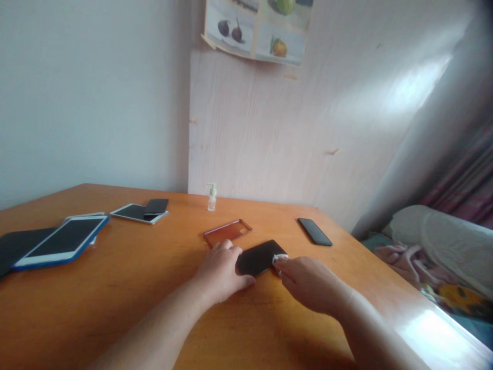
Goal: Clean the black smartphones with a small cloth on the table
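A black smartphone (pixel 256 258) lies on the wooden table in front of me. My left hand (pixel 222 270) grips its left end, with the thumb along the near edge and the fingers at the far side. My right hand (pixel 304 280) pinches a small white wipe (pixel 278 259) and presses it on the right end of the phone's dark surface. Just beyond my left hand lies a clear phone case (pixel 228 232) with a reddish-brown tint, partly hidden by the fingers.
A small pump bottle (pixel 211 198) stands at the back. Another black phone (pixel 314 232) lies to the right. On the left are a blue-cased tablet (pixel 65 239) and a white tablet (pixel 129 211) with a dark phone (pixel 157 206) on it. A bed (pixel 435 236) adjoins the table's right.
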Motion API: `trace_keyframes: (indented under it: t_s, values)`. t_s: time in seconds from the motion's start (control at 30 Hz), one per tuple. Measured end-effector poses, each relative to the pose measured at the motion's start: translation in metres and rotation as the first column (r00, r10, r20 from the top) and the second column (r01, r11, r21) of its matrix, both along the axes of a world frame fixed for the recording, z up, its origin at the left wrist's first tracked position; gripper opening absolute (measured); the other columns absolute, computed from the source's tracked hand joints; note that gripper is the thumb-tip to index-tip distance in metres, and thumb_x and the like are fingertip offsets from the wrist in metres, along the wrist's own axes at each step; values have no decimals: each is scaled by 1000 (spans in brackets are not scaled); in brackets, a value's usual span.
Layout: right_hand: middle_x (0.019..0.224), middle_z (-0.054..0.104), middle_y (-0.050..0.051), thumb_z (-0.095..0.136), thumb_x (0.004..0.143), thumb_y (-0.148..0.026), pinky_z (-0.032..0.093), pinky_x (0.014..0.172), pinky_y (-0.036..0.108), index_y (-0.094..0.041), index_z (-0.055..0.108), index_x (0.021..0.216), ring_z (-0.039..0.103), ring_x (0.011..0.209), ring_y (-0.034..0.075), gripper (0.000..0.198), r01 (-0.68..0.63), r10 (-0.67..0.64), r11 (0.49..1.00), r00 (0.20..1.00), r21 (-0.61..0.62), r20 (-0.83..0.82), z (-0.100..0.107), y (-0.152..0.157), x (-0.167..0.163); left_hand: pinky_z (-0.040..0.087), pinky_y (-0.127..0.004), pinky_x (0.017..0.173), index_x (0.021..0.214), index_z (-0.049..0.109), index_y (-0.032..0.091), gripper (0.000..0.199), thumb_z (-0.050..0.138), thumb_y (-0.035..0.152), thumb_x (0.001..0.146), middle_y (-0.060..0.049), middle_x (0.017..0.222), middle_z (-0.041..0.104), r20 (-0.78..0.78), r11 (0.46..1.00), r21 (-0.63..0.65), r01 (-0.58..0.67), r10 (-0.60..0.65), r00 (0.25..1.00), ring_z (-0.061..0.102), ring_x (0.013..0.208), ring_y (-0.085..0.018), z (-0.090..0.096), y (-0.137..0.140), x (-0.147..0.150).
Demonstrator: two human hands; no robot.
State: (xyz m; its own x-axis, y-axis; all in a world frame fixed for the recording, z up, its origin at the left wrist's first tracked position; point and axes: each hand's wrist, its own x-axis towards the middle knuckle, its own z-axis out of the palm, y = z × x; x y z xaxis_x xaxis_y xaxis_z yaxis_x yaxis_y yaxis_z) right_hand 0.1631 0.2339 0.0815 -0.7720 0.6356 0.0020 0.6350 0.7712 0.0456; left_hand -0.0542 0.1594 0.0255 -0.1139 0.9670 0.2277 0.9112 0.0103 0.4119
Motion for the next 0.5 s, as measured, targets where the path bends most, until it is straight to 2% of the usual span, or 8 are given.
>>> trace_keyframes:
  t_s: [0.17, 0.37, 0.43, 0.5]
  values:
    - [86, 72, 7, 38, 95, -29, 34, 60, 28, -21, 64, 88, 66, 76, 21, 29, 63, -62, 998, 998, 19, -26, -4, 3, -3, 45, -34, 81, 98, 65, 24, 49, 69, 60, 64, -7, 100, 57, -11, 1000, 12, -12, 12, 1000, 56, 99, -28, 0, 0, 1]
    - [88, 70, 3, 38, 96, -26, 33, 59, 26, -23, 63, 96, 65, 74, 16, 25, -158, 151, 986, 981, -46, -124, -5, -17, -14, 45, -34, 81, 92, 65, 23, 43, 70, 55, 64, -8, 99, 57, 4, 999, -28, -38, 39, 999, 57, 99, -28, 4, -2, 4]
    - [88, 71, 3, 37, 96, -26, 33, 60, 25, -24, 63, 97, 65, 76, 17, 26, -168, 160, 984, 979, -61, -125, -5, -17, -14, 45, -34, 81, 93, 65, 23, 43, 70, 55, 64, -8, 99, 57, 2, 1000, -16, -26, 27, 1000, 57, 99, -28, 4, -2, 3]
    - [87, 71, 3, 37, 96, -26, 33, 59, 26, -24, 64, 98, 65, 74, 17, 27, -114, 110, 993, 988, -39, -109, -6, -13, -13, 45, -34, 82, 96, 65, 23, 43, 70, 53, 64, -8, 100, 57, 3, 1000, -8, -6, 6, 1000, 57, 99, -28, 3, -2, 2]
